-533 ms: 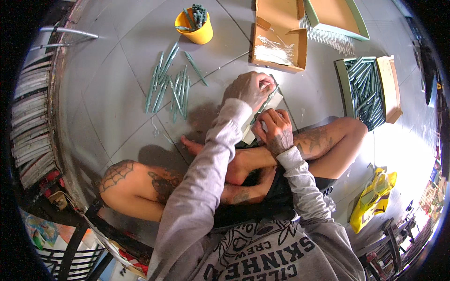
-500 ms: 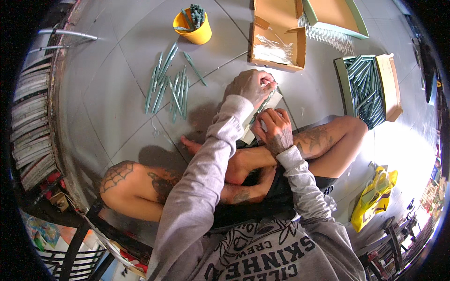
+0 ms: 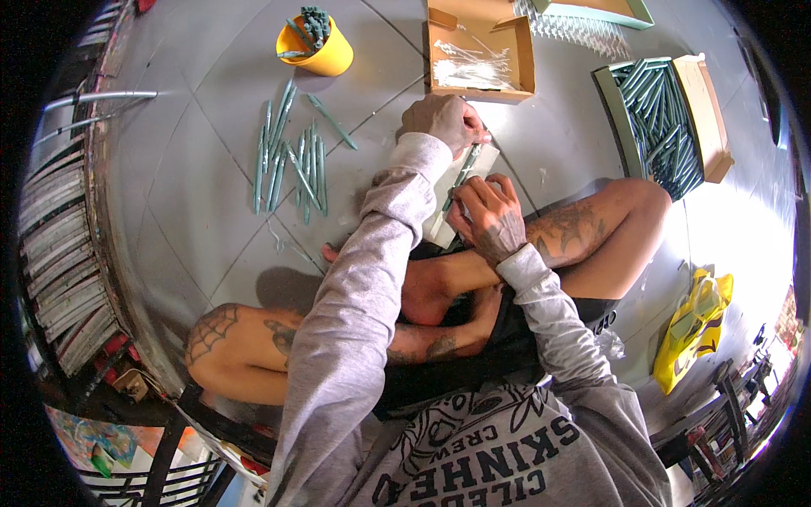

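A slim green pen-like stick (image 3: pixel 464 168) lies over a pale flat strip (image 3: pixel 486 160) in front of my crossed legs. My left hand (image 3: pixel 441 121) pinches its far end with closed fingertips. Nearer to me, the curled fingers of my right hand (image 3: pixel 490 215) grip its lower end. The fingers partly hide both ends. To the left, a loose group of similar green sticks (image 3: pixel 279 152) lies on the grey tiles, with a single stick (image 3: pixel 332 122) beside it.
A yellow cup (image 3: pixel 334 57) of dark green pieces stands at the far left. Beyond my hands is a cardboard box (image 3: pixel 481 91) with thin white sticks. An open box (image 3: pixel 714 118) full of green sticks sits at the right, and a yellow bag (image 3: pixel 676 338) lies nearer.
The whole view has shifted, so most things sit higher in the picture. My hands still hold the stick over the pale strip, and more of the stick shows between them.
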A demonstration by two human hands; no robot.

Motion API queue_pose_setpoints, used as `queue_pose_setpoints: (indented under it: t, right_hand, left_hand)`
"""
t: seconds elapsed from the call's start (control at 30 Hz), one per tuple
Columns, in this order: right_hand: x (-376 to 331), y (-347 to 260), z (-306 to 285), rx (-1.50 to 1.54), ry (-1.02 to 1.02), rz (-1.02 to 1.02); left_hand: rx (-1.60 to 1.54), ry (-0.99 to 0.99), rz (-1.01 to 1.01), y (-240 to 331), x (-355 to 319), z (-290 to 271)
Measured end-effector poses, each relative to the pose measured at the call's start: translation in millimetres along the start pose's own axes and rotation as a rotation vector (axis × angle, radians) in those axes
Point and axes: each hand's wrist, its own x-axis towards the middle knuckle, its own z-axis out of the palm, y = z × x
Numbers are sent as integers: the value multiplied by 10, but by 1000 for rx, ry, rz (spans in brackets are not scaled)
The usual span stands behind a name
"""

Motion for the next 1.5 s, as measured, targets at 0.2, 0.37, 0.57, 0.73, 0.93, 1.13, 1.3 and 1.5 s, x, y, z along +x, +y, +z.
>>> queue_pose_setpoints:
  t: [0.2, 0.37, 0.57, 0.73, 0.93, 1.13, 1.3, 1.5]
  right_hand:
    - [-3, -3, 0, -49, -18, 2]
    - [-12, -10, 23, -60, -16, 13]
    - [0, -29, 24, -85, -11, -6]
    - [29, -69, 1, -77, -38, -11]
    - [3, -54, 8, -109, -25, -10]
    - [8, -71, 26, -122, -53, -1]
    - [16, -70, 42, -99, -66, -10]
    - [20, -83, 34, -124, -89, -12]
  left_hand:
    - [7, -37, -47, 65, 3, -19]
    - [11, -44, -3, 42, -13, -28]
    - [62, 102, 124, -104, 4, 111]
    - [-22, 161, 261, -349, 86, 330]
    - [-64, 205, 275, -263, -12, 315]
    - [-100, 144, 247, -288, -22, 294]
    - [-79, 145, 248, -276, -29, 272]
    - [-118, 151, 268, -296, -33, 281]
